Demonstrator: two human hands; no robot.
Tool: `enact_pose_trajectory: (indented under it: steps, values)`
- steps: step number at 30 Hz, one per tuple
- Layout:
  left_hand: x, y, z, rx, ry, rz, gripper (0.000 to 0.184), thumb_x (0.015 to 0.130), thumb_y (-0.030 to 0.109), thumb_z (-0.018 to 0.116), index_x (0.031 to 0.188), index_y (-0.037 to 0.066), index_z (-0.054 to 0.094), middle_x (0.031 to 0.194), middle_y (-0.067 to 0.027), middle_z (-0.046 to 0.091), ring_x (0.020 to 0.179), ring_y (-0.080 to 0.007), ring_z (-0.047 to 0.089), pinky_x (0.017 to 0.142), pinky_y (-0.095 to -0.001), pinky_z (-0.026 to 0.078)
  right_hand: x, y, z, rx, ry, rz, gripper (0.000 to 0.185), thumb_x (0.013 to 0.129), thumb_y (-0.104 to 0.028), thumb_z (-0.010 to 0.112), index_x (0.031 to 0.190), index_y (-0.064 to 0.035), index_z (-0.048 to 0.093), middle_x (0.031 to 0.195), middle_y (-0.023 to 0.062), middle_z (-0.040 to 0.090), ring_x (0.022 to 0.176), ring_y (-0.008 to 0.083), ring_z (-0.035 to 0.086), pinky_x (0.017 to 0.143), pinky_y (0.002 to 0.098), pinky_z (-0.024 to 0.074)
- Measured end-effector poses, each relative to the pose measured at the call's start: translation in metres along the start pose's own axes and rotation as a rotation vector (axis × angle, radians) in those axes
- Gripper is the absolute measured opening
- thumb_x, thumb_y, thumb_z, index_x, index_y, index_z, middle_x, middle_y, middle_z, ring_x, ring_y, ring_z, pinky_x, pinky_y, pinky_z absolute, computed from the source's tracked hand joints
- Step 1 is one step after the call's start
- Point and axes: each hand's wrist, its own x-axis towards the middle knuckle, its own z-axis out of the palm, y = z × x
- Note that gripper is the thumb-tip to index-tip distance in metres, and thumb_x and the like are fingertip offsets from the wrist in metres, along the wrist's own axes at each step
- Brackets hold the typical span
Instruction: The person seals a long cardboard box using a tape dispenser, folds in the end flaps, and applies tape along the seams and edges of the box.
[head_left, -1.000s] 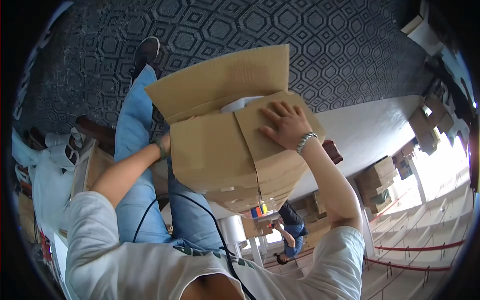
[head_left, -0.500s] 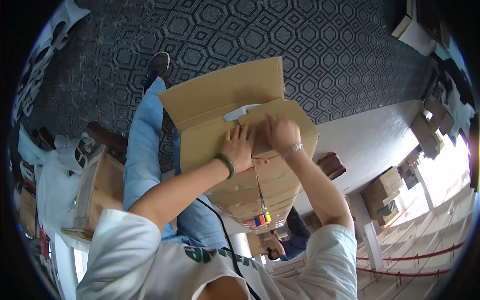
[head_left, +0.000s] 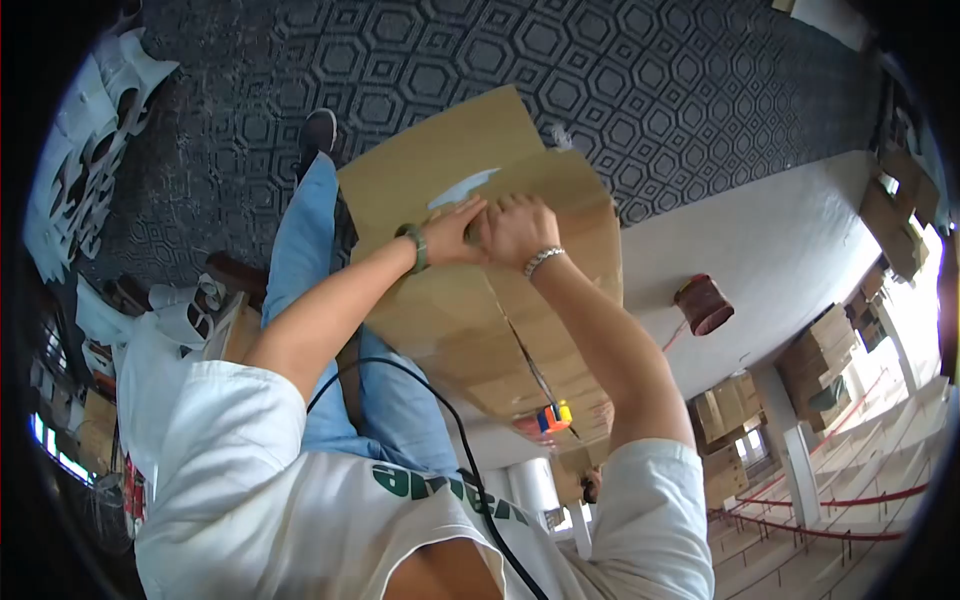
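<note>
A large cardboard box (head_left: 440,330) stands in front of my legs, with one wide flap (head_left: 430,150) raised at its far side. White material (head_left: 463,188) shows in the opening beside it. My left hand (head_left: 455,232), below a green bracelet, has its fingers together at the flap edge over the middle of the box. Touching it, my right hand (head_left: 520,230) is curled over the neighbouring flap edge; a silver bracelet circles that wrist. The fingertips are partly hidden. A dark seam runs down the box towards a small orange, blue and yellow patch (head_left: 553,418).
Patterned dark carpet (head_left: 400,60) lies beyond the box. A dark red container (head_left: 704,304) stands on the pale floor to the right. White cut pieces (head_left: 90,150) lie at the left. Stacked cartons (head_left: 820,350) are at the right. A black cable (head_left: 440,430) crosses my body.
My left hand has drawn its spread fingers together and moved up the box to meet my right hand, which has shifted left. The view has moved, and the person in the background is mostly hidden.
</note>
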Motion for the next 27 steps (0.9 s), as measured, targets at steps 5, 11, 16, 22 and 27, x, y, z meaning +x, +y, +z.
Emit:
enact_pose_trajectory:
  steps: [5,11,16,22,27]
  values:
    - [0.018,-0.074,-0.051,-0.384,0.38,-0.256,0.076,0.078,0.043,0.07,0.137,0.003,0.042,0.137,-0.0154,0.046,0.124,-0.0289,0.046,0.102,-0.0375,0.038,0.022,0.009,0.016,-0.009,0.193,0.027,0.02,0.078,-0.025,0.054,0.066,-0.01,0.062,0.068,0.0034,0.062,0.066,0.0206,0.058,0.066,0.0275,0.046]
    - [0.074,-0.157,-0.084,0.294,0.351,-0.416,0.073,0.075,0.049,0.068,0.126,0.0,0.05,0.116,-0.0173,0.058,0.097,-0.0283,0.057,0.086,-0.0345,0.046,0.029,0.014,0.007,0.092,0.269,0.025,0.02,0.076,-0.024,0.057,0.064,-0.0094,0.062,0.066,0.0036,0.061,0.064,0.0202,0.057,0.064,0.0276,0.0465]
    - [0.037,-0.112,-0.15,-0.001,-0.174,-0.413,0.052,0.075,0.047,0.067,0.094,-0.001,0.067,0.078,-0.0115,0.066,0.065,-0.0234,0.058,0.064,-0.0335,0.047,0.02,0.006,0.012,0.101,0.262,0.018,0.018,0.076,-0.023,0.057,0.064,-0.0099,0.06,0.065,0.0026,0.06,0.064,0.0194,0.057,0.064,0.0273,0.0468]
    - [-0.024,-0.045,-0.087,0.263,0.3,-0.304,0.028,0.087,0.024,0.052,0.084,-0.002,0.061,0.081,-0.0157,0.061,0.069,-0.0352,0.057,0.063,-0.0398,0.047,0.023,0.009,0.001,0.084,0.115,0.03,0.022,0.077,-0.029,0.06,0.077,-0.0079,0.064,0.083,0.0044,0.063,0.076,0.0206,0.06,0.074,0.0299,0.0481]
    - [-0.033,-0.051,-0.018,0.515,0.465,-0.253,0.021,0.086,0.02,0.054,0.099,0.004,0.055,0.091,-0.0147,0.057,0.079,-0.0361,0.057,0.074,-0.0443,0.047,0.026,0.001,-0.027,0.125,0.226,-0.202,0.035,0.08,-0.038,0.059,0.093,-0.0063,0.065,0.106,0.006,0.06,0.092,0.0226,0.059,0.086,0.0335,0.0456]
